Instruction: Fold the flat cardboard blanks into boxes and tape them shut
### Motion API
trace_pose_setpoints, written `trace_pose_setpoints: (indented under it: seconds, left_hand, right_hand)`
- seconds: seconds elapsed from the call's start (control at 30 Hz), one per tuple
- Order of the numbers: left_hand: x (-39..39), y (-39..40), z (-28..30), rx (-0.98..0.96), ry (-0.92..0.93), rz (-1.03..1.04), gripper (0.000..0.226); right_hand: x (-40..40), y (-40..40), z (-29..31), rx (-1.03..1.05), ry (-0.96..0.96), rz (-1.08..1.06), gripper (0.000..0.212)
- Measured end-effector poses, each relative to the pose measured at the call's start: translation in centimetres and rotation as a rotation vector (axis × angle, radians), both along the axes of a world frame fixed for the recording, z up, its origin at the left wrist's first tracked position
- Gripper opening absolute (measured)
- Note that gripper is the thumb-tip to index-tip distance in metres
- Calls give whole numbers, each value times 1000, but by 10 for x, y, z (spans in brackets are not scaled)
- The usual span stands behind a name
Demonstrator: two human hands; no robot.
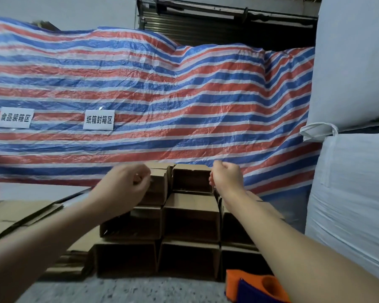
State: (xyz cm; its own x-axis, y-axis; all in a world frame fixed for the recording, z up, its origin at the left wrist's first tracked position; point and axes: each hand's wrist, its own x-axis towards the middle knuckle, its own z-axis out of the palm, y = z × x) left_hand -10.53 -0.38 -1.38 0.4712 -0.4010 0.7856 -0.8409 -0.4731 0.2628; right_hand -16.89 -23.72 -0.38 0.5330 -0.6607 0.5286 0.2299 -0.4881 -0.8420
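Observation:
Several folded cardboard boxes (190, 217) are stacked in rows with their open sides facing me. The top box (192, 179) sits in the middle of the highest row. My left hand (126, 185) hovers in front of the upper left box (159, 189), fingers curled with nothing visible in them. Beside the top box's right edge, my right hand (227, 178) is curled too and holds nothing. A pile of flat cardboard blanks (20, 215) lies to the left. An orange tape dispenser (249, 285) rests at the lower right, partly hidden by my right forearm.
A red, white and blue striped tarp (162, 101) hangs right behind the stack, with two paper signs (99, 120) on it. Big white bulk bags (354, 193) stand at the right. Grey speckled floor (129, 289) lies in front of the boxes.

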Motion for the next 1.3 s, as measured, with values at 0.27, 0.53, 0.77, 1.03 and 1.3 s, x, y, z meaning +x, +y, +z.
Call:
trace_pose_setpoints:
  seconds: [0.27, 0.53, 0.77, 1.03, 1.3]
  left_hand:
    - [-39, 39, -129, 11, 242, 78, 21]
    - [48, 80, -147, 64, 318, 381, 24]
    - [164, 103, -167, 582, 347, 546, 90]
    - [214, 92, -184, 776, 407, 527, 103]
    - [200, 92, -204, 787, 261, 567, 78]
  right_hand:
    - [-36, 44, -108, 124, 242, 47, 50]
    - [2, 81, -114, 153, 307, 323, 47]
    - [53, 109, -95, 278, 390, 517, 40]
    - [82, 102, -117, 299, 429, 481, 34]
    - [79, 95, -128, 339, 449, 460, 36]
